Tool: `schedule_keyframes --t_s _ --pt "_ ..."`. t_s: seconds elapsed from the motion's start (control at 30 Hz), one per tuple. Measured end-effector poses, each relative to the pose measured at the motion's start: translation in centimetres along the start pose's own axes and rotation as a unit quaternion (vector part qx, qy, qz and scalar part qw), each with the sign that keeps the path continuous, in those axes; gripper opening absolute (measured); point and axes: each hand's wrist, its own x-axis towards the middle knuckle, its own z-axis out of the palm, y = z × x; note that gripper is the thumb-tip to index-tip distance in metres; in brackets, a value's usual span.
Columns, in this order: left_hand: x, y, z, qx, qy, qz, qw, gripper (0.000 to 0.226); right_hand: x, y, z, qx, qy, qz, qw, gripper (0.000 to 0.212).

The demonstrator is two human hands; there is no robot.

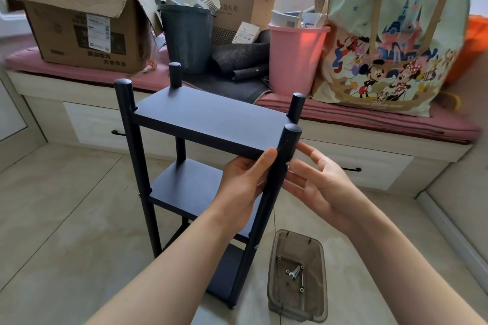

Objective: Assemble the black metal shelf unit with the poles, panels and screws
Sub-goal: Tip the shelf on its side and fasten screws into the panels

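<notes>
Flanking the near pole [274,192], left hand [243,187] touching, right hand [317,185] open.

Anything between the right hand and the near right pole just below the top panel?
Nothing visible. The right hand is open just right of the near right pole, with only clear air between; the left hand is on the pole's other side.

Both hands [245,182] [317,182] forward, fingers [309,152] relaxed
</notes>
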Motion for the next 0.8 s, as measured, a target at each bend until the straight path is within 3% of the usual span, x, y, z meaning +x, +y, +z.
schedule_keyframes --t_s 0.2,0.37,0.5,0.63,0.73,0.8 --pt "-0.8 0.0 -0.3 0.024 -0.015 0.018 0.999 0.039 -0.1 0.7 -0.2 -0.010 -0.018 -0.016 1.000 0.112" --pt "-1.5 -0.3 1.1 0.052 0.042 0.033 0.997 0.029 -0.4 0.7 0.0 -0.018 -0.007 0.003 1.000 0.108" --pt "-1.7 -0.1 1.0 0.059 0.070 0.037 0.995 0.026 -0.9 0.0 0.2 0.011 -0.003 0.031 0.999 0.059" --pt "-2.2 0.2 1.0 0.055 0.086 0.027 0.994 0.027 1.0 -2.1 0.1 0.153 0.086 0.047 0.983 0.053" --pt "-2.6 0.4 1.2 0.055 0.096 0.011 0.994 0.022 3.9 -3.5 1.2 0.026 0.172 0.035 0.984 0.039" --pt "-2.8 0.5 1.2 0.058 0.095 0.005 0.994 0.021 5.5 -3.9 2.2 -0.045 0.178 0.043 0.982 0.044"
